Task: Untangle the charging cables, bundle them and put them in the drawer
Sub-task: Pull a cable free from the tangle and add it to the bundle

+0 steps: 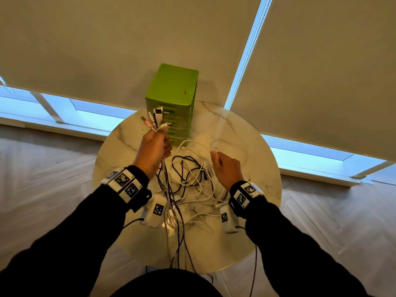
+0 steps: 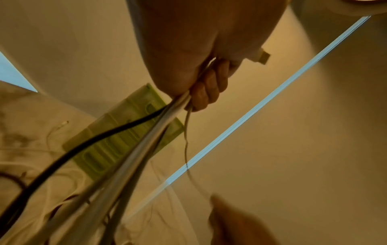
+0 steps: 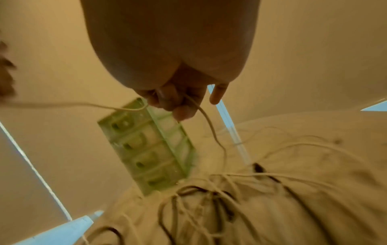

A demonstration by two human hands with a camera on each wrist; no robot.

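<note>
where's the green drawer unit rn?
In the head view the green drawer unit stands upright at the far edge of the round marble table, just beyond the left hand and its gripped cable ends.

cables on table ctr | drawer unit behind, far edge

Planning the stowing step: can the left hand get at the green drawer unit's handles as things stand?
Probably not yet. The left hand is near the green drawer unit, but it grips a bundle of cable ends, so no fingers are free.
</note>
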